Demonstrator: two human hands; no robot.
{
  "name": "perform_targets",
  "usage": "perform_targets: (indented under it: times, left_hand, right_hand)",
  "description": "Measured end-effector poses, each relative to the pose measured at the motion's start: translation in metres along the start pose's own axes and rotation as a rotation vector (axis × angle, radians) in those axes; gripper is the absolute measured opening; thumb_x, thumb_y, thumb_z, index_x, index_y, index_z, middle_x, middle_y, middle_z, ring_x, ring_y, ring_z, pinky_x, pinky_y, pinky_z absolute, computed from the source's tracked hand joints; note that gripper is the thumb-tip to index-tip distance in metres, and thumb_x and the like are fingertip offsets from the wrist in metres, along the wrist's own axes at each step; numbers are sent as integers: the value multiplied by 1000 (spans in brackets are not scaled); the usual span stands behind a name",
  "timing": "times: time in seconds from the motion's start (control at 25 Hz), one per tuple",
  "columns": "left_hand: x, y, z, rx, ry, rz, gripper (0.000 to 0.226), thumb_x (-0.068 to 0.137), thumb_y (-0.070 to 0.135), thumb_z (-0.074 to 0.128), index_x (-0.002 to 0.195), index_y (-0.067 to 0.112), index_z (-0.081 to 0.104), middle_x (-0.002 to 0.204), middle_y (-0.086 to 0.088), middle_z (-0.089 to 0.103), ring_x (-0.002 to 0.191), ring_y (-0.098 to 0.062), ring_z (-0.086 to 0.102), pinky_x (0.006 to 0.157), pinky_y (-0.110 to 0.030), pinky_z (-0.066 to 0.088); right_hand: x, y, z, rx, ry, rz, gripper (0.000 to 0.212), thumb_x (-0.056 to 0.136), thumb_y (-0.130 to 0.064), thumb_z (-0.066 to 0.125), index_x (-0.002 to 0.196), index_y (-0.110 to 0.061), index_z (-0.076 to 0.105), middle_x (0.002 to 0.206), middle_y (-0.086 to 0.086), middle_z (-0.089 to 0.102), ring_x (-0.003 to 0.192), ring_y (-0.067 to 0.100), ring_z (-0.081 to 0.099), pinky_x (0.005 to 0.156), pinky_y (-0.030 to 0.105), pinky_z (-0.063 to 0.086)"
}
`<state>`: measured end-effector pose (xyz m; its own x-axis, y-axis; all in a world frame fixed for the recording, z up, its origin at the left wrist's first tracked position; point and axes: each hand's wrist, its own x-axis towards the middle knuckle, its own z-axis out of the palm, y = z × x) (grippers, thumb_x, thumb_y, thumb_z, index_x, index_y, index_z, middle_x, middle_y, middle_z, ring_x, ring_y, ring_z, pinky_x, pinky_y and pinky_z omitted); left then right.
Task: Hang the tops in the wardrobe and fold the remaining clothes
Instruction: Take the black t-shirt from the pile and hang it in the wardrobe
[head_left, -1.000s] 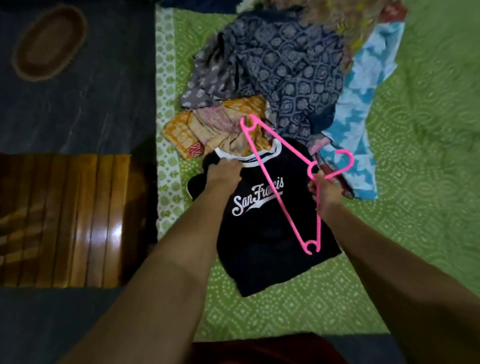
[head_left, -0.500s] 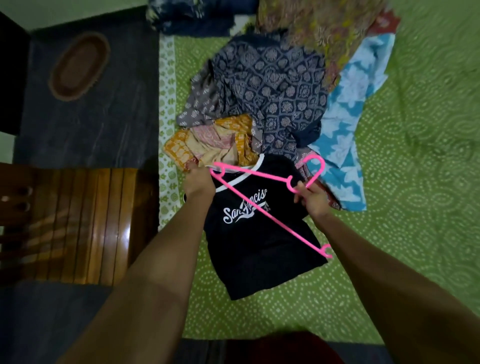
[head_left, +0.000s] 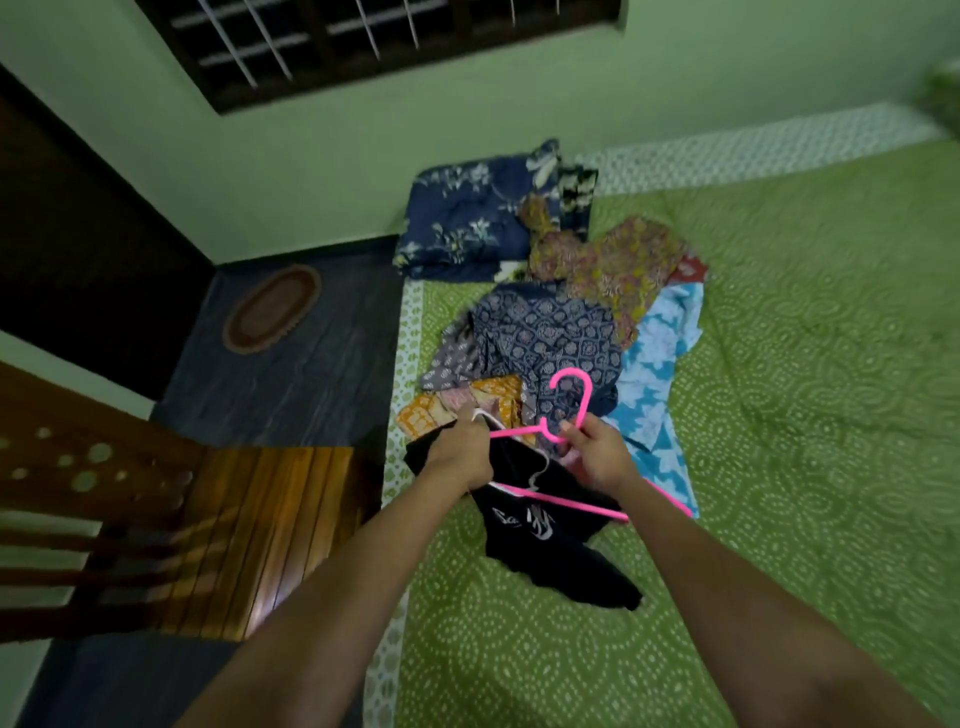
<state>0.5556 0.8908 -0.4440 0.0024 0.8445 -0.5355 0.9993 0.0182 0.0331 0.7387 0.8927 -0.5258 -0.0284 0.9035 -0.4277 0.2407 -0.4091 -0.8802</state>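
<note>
1. The black T-shirt (head_left: 540, 525) has come up off the green bedsheet (head_left: 779, 467) since a second ago, when it lay flat with its white lettering readable; now it is bunched and partly lifted, its hem trailing on the sheet.
2. The left hand (head_left: 462, 454) has its fingers curled round the shirt's white-trimmed collar, gathering it.
3. The right hand (head_left: 597, 452) pinches the pink hanger (head_left: 563, 410) just below its hook; the hanger has swung from slanting across the shirt to hook-up, one arm running into the neck opening.
4. By my judgement the hanger is being threaded in, so this top is close to ready for the wardrobe.
5. The pile of clothes (head_left: 550, 332) lies behind, untouched, beside a wooden chair (head_left: 218, 519).
</note>
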Motion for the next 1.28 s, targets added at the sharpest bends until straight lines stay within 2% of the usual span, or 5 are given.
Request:
perform_targets:
  times: [0.48, 0.68, 0.84, 1.04, 1.28]
  left_hand:
    - [-92, 1, -109, 145, 479, 224, 66, 83, 2, 61, 141, 12, 33, 158, 6, 3, 128, -30, 31, 82, -40, 46]
    - [-105, -28, -165, -86, 887, 480, 28, 85, 24, 55, 112, 17, 57, 119, 4, 59, 106, -17, 49, 93, -38, 43]
    - [-106, -47, -210, 139, 699, 459, 31, 97, 46, 43, 103, 16, 47, 103, -4, 62, 94, -26, 59, 76, -38, 43]
    - [-110, -29, -230, -108, 646, 495, 25, 100, 35, 42, 96, 12, 50, 100, -15, 61, 91, -31, 56, 70, -38, 38]
    - [-106, -17, -239, -197, 622, 531, 29, 101, 26, 44, 100, 1, 58, 100, -20, 61, 83, -27, 50, 71, -34, 33]
  right_hand:
    - [-85, -148, 0, 27, 203, -343, 27, 99, -25, 49, 80, -12, 62, 74, -1, 64, 57, 10, 47, 52, 23, 33]
    - [-99, -206, 0, 137, 230, -491, 23, 98, -20, 50, 91, -3, 64, 78, 2, 66, 59, -6, 57, 60, 18, 41]
    - [-100, -243, -1, 145, 197, -567, 15, 97, -25, 51, 94, -15, 62, 84, 2, 67, 86, 23, 63, 75, 39, 48]
    - [-112, -254, 27, -417, 864, -716, 39, 94, -49, 45, 117, -17, 45, 115, 4, 41, 107, 19, 35, 88, 38, 28]
    - [-111, -247, 45, -334, 476, -776, 34, 101, -38, 38, 70, -25, 38, 65, -6, 42, 60, 9, 39, 56, 29, 25]
